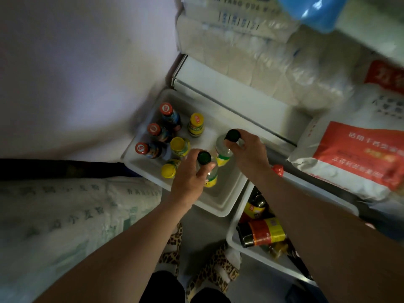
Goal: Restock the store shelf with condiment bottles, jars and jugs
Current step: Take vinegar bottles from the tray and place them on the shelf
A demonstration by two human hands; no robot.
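A white plastic bin (218, 206) on the floor holds three red-capped bottles (166, 110) at its left and three yellow-lidded jars (196, 123) beside them. My left hand (188, 178) grips the neck of a clear bottle with a dark green cap (204, 158). A second clear, green-capped bottle (223, 149) is gripped near its top by my right hand (249, 149). Both bottles are over the bin's right half; whether they touch its floor I cannot tell.
A second white bin (238, 243) at lower right holds dark bottles lying down. The low white shelf (240, 95) sits behind the first bin, with stacked packs and sacks above. A large sack (65, 215) lies at left. My leopard-print shoes stand below.
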